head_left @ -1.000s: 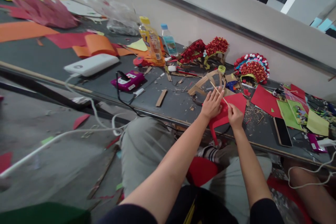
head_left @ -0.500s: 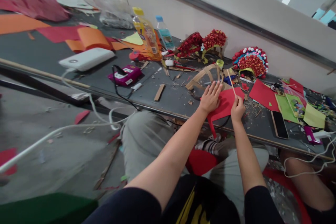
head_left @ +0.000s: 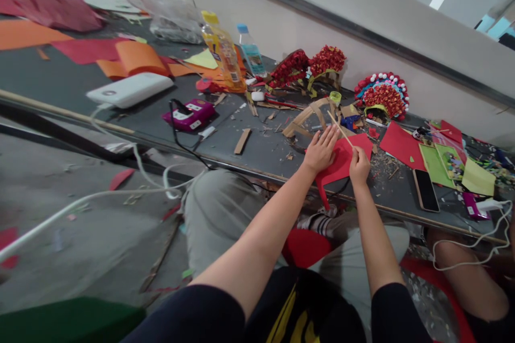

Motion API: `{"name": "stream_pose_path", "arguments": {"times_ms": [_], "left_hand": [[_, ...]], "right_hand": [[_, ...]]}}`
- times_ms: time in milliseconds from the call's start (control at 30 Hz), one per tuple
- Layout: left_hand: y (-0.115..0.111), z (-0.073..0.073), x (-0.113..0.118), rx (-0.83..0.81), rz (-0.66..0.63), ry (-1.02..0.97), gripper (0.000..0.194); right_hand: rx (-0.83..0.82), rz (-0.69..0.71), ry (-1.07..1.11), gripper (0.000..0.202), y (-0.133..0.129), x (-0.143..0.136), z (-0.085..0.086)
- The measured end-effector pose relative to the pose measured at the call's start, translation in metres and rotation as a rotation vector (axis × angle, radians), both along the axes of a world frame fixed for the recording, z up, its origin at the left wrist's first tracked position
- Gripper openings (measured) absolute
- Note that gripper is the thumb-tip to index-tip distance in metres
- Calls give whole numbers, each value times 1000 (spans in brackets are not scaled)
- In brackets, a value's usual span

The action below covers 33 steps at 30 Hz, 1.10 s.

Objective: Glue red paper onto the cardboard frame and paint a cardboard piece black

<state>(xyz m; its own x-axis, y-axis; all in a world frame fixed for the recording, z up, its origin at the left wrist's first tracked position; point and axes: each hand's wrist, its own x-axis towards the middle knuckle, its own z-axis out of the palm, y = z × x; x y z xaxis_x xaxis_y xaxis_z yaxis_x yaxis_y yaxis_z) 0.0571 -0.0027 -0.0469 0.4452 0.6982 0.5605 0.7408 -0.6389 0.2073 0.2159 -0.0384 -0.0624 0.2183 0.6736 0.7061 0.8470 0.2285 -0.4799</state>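
A sheet of red paper [head_left: 345, 153] lies at the table's front edge, with a narrow strip of it hanging over. My left hand [head_left: 321, 149] rests flat on its left side, fingers stretched out. Over the right side, my right hand [head_left: 359, 165] pinches a thin wooden stick [head_left: 341, 131], which slants up and left so that its far end is just beyond my left fingertips. Right behind my left hand stands a curved frame of cardboard strips [head_left: 308, 118], partly hidden by the fingers.
Red decorated headpieces [head_left: 384, 94] stand along the wall. Two bottles [head_left: 225, 56], a white power bank [head_left: 131, 90] and a purple socket block [head_left: 190, 114] are to the left. A phone [head_left: 425, 190] lies to the right, near another person's leg [head_left: 470, 273]. Scraps litter the tabletop.
The stick has swung its far end leftward, now more slanted and close to my left fingertips. My right hand has shifted slightly left and down. My left hand stays on the red paper.
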Motion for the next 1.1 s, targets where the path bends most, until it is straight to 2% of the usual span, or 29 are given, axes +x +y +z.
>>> {"name": "stream_pose_path", "arguments": {"times_ms": [267, 600, 1100], "left_hand": [[-1, 4, 0, 1, -26, 25, 60], [-1, 4, -1, 9, -76, 60, 59], [1, 3, 0, 73, -141, 98, 54]], "right_hand": [[43, -6, 6, 36, 2, 4, 1], [81, -78, 0, 33, 5, 8, 1], [17, -201, 39, 34, 3, 7, 3]]}}
